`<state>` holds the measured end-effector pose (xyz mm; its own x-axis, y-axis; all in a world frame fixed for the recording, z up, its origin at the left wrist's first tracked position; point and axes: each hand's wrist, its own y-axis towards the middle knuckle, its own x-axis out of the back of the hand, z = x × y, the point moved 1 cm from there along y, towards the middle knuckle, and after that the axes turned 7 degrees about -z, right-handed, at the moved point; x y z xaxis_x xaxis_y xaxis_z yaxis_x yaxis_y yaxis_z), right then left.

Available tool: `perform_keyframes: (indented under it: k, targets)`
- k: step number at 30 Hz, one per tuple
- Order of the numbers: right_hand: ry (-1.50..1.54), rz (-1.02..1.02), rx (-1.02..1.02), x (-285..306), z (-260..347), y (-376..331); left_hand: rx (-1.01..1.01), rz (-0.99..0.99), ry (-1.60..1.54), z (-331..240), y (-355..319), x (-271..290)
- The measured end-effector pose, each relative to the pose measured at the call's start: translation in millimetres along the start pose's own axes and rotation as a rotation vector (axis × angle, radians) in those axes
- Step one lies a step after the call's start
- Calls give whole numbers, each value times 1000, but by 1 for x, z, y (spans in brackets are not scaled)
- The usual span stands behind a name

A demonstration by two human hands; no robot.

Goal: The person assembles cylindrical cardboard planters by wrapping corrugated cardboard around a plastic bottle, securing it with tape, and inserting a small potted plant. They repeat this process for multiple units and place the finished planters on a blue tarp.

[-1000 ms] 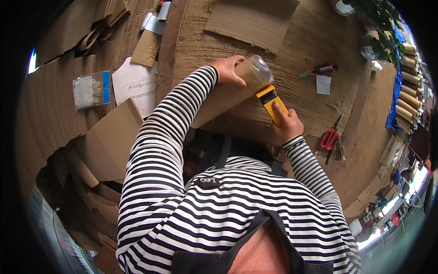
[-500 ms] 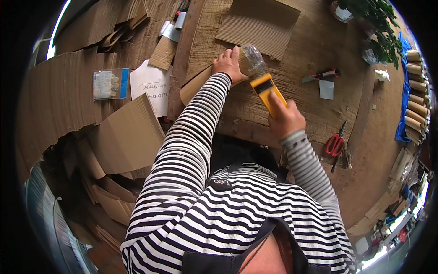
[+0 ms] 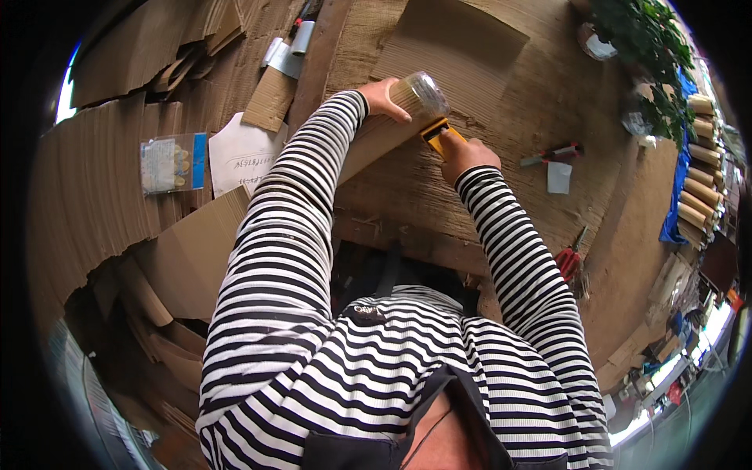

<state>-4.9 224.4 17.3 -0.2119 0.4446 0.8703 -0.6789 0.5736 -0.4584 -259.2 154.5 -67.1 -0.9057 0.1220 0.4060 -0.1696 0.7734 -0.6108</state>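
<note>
Stacked cardboard [image 3: 86,172] filled the left. Over a rough wooden table [image 3: 407,210], the left hand [image 3: 384,98] curled round a cardboard tube [image 3: 380,145]; the right hand [image 3: 468,157] clasped a yellow tool [image 3: 435,138] at the tube's clear-wrapped end. Rightward came a knife [image 3: 567,152], scissors [image 3: 568,263], leafy plants [image 3: 638,47], blue sheeting [image 3: 672,225], piled tubes [image 3: 702,155].

A wooden table [image 3: 399,205] with a worn, grooved top carries a sheet of ribbed brown cardboard [image 3: 454,55] toward its far edge. Nearer the right edge lies a red and grey utility knife [image 3: 551,153], its handle end to the right, with a small white paper square [image 3: 558,178] just beside it on the near side. Toward the near right corner, red-handled scissors [image 3: 568,263] lie partly hidden from view.
</note>
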Motion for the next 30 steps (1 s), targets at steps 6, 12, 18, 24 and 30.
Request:
perform_keyframes:
  k: [6, 12, 18, 24, 30]
  targets:
    - [47, 124, -35, 8, 8, -29, -6, -99, 48, 10, -26, -3]
    - [-76, 238, 5, 17, 16, 24, 6, -136, 60, 12, -4, -6]
    - [133, 52, -66, -11, -81, -97, -78, -151, 304, -31, -42, -51]
    - [362, -268, -113, -20, -201, -215, -408, -266, 697, -122, -106, -201]
    - [442, -398, -3, 7, -237, -228, -371, -301, 752, -119, -139, -274]
